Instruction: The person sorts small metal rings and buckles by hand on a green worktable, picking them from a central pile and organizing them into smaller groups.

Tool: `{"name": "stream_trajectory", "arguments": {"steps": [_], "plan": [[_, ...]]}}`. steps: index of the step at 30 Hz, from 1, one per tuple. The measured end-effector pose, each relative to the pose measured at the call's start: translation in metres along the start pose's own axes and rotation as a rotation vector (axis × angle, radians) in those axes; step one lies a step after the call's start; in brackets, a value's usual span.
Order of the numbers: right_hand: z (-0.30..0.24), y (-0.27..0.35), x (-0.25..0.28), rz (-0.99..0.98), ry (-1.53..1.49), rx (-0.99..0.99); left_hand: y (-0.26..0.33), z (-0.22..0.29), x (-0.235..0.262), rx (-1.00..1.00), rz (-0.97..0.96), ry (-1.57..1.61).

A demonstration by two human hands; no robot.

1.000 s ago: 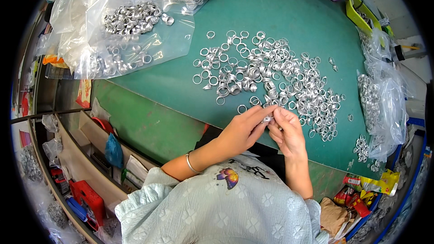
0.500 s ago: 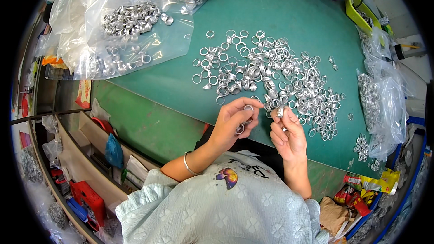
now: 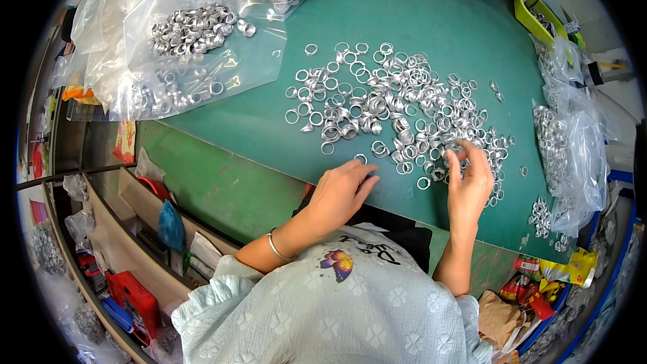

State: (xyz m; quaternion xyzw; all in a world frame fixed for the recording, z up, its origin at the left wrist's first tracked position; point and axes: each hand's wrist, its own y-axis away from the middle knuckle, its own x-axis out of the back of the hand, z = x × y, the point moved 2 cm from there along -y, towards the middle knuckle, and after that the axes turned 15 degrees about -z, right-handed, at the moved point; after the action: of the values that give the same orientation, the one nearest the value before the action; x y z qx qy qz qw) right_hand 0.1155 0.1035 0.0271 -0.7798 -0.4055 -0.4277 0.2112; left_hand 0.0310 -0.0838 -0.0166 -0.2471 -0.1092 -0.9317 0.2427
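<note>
1. The loose metal rings (image 3: 397, 104) lay spread in a wide heap on the green table (image 3: 269, 128), thickest in the middle and thinning toward the person's side.

2. The right hand (image 3: 468, 185) reached into the near right part of the heap, its fingertips (image 3: 461, 148) drawn close together over a ring at the heap's margin. Whether they had truly pinched one could not be told.

3. The left hand (image 3: 340, 195) rested flat on the table near its front edge, fingers together and extended, holding nothing visible. One stray ring (image 3: 360, 159) lay just beside its fingertips.

4. To pick well here, it seemed best to take a ring from the thin fringe, where single ones lay apart, rather than from the tangled centre, and to lift it straight up so that neighbours were not dragged along.

5. The table's front edge ran just under both wrists, so rings pulled toward the body could easily have slid off; drawing them sideways looked safer.

6. Open green surface lay to the left of the heap, between it and the clear plastic bags of rings (image 3: 189, 34) at the far left.

7. On the right, more bagged rings (image 3: 566, 141) crowded the rim, leaving little room there.
</note>
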Motion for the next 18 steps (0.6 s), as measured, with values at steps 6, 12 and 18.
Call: {"name": "stream_trajectory", "arguments": {"steps": [6, 12, 18], "plan": [[-0.005, 0.005, -0.041, -0.102, 0.090, 0.261, -0.013, -0.009, 0.011, 0.083, 0.158, -0.177], [0.005, -0.008, -0.029, 0.105, 0.052, 0.175, -0.016, -0.007, 0.017, 0.029, 0.186, -0.161], [-0.010, 0.010, -0.030, -0.012, -0.058, 0.305, -0.024, -0.001, -0.002, 0.032, 0.072, -0.254]]}}
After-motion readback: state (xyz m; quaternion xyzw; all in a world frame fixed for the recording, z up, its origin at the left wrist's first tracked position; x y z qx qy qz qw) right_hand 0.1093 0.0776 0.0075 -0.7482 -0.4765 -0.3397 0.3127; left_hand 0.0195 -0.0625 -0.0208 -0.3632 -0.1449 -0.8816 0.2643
